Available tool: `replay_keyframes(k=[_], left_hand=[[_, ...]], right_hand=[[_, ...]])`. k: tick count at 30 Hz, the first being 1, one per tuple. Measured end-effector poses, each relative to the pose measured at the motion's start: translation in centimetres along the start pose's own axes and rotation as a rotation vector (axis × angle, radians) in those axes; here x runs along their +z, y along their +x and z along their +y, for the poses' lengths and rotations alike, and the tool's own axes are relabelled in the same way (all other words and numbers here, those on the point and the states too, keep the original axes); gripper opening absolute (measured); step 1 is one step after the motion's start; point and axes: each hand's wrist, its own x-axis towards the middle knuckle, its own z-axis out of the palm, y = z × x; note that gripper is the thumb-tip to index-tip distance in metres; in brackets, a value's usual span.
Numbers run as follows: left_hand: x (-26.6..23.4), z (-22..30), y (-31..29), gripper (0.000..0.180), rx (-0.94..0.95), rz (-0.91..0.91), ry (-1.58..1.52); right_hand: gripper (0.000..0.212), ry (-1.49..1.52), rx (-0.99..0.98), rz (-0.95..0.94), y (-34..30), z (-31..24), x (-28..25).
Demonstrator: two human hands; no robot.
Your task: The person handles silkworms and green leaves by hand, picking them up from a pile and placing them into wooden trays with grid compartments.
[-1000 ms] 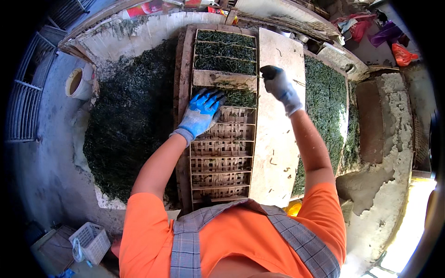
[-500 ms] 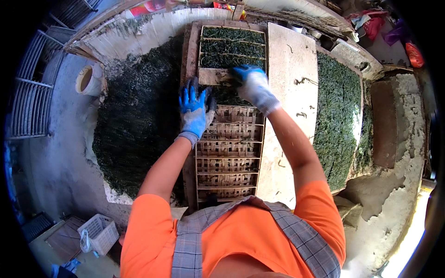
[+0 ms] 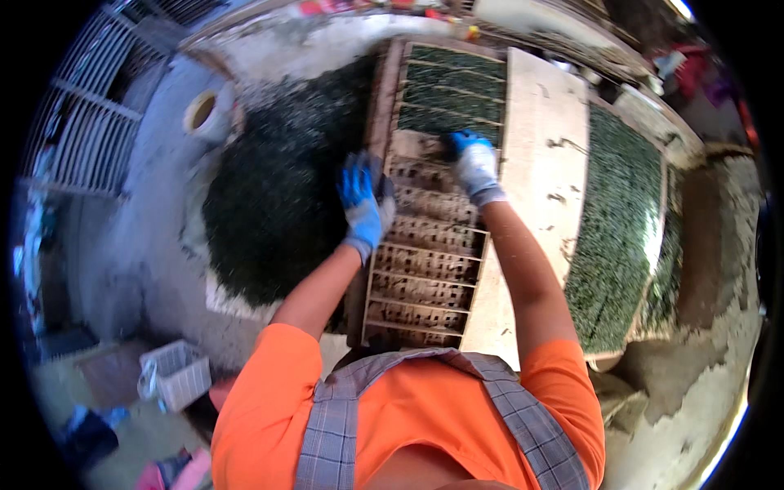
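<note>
Both hands wear blue and white gloves with grey cuffs. My left hand (image 3: 363, 204) has its fingers stretched out at the left edge of a slatted wooden frame (image 3: 425, 278); a dark patch beside its thumb is too blurred to make out. My right hand (image 3: 477, 163) lies over the frame, fingers curled at the right end of a small flat wooden board (image 3: 418, 145), which it seems to grip. Dark green stringy stuff (image 3: 455, 91), like seaweed, fills the far compartments. Nearer ones show bare woven backing.
Left of the frame spreads a large dark green heap (image 3: 273, 180). A pale plank (image 3: 545, 163) lies along the right, with another green-covered bed (image 3: 616, 229) beyond it. A bucket (image 3: 210, 116), slatted racks (image 3: 98, 114) and a white plastic basket (image 3: 180, 377) stand at the left.
The view has shifted and turned slightly. My right hand and the board remain together across the frame. Green stuff seen just nearer than the board before is gone from there; bare weave shows.
</note>
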Motion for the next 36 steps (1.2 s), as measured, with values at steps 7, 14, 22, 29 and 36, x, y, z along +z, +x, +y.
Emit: replay_keyframes(k=[7, 14, 22, 29, 36], left_hand=[[-7.9, 0.0, -16.0, 0.076, -0.199, -0.802, 0.122], [-6.4, -2.6, -18.7, 0.066, -0.048, -0.486, -0.134], [-22.7, -18.0, -30.0, 0.051, -0.273, -0.434, -0.176], [-34.2, -24.9, -34.8, 0.030, -0.553, -0.158, 0.108], [-24.2, -32.7, -37.9, 0.033, -1.358, 0.102, -1.033]], right_hand=[[0.026, 0.111, -0.006, 0.202, -1.0, -1.4, 0.9], [0.042, 0.547, -0.458, 0.169, -2.5, -23.1, 3.3], [0.101, -0.177, -0.177, -0.572, -5.4, -44.9, 12.1], [0.042, 0.334, 0.124, -0.286, 1.8, -39.1, 14.4], [0.042, 0.382, -0.203, -0.009, 4.0, -42.5, -3.2]])
